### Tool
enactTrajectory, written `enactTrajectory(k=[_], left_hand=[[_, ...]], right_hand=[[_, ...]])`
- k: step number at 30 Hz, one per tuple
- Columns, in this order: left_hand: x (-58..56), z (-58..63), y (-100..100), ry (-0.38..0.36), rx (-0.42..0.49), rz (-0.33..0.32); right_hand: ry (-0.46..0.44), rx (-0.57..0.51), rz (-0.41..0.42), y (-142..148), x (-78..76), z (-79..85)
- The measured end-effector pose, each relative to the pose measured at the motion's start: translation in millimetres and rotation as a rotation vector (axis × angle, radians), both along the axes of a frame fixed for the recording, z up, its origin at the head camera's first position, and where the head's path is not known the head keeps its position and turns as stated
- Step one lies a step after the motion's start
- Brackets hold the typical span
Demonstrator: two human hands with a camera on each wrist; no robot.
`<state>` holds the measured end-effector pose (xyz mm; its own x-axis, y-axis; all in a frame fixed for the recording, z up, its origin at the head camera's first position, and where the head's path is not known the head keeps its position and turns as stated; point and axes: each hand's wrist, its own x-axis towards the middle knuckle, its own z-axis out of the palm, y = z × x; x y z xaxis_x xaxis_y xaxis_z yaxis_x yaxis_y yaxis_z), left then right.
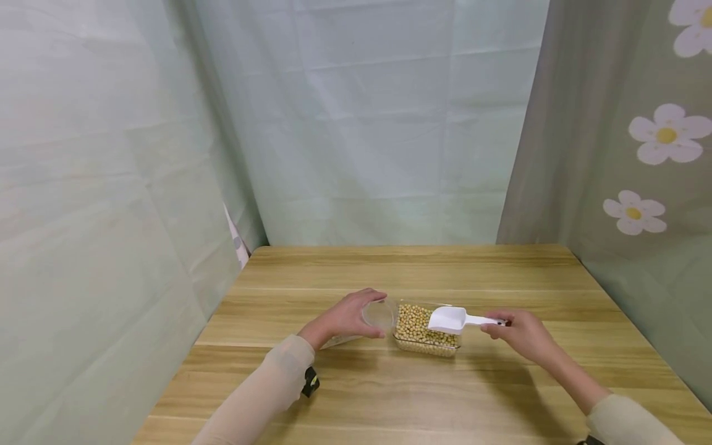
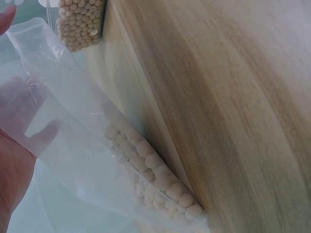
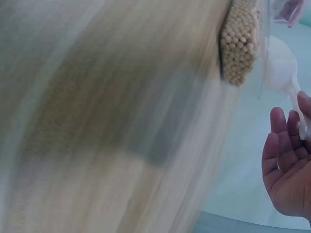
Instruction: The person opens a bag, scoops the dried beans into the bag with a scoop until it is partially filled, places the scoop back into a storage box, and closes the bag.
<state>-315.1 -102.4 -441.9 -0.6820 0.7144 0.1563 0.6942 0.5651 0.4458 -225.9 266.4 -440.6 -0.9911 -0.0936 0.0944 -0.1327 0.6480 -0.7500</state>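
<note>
My left hand (image 1: 356,316) holds a clear plastic bag (image 2: 82,131) by its mouth, thumb and fingers spread around the round opening. Soybeans (image 2: 163,177) lie in the bottom of the bag, close to the tabletop. Just right of the bag stands a clear rectangular container (image 1: 427,350) filled with soybeans (image 1: 414,322). My right hand (image 1: 523,334) pinches the handle of a white scoop (image 1: 447,320), whose bowl is over the right part of the container. No beans show in the scoop's bowl.
The wood-grain table (image 1: 389,408) runs back to a pale curtain (image 1: 356,123). More curtain hangs close on the left and, with printed flowers (image 1: 665,135), on the right. A black strap (image 1: 311,382) is at the left wrist.
</note>
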Motion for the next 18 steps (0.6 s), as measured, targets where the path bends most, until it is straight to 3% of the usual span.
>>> enactTrajectory(k=[11, 18], left_hand=[[1.3, 0.9, -0.3, 0.004, 0.011, -0.005], [1.2, 0.7, 1.1, 0.007, 0.010, -0.006]], right_hand=[[0.057, 0.079, 0.072, -20.6, -7.5, 7.7], [0.066, 0.026, 0.081, -35.9, -13.6, -2.1]])
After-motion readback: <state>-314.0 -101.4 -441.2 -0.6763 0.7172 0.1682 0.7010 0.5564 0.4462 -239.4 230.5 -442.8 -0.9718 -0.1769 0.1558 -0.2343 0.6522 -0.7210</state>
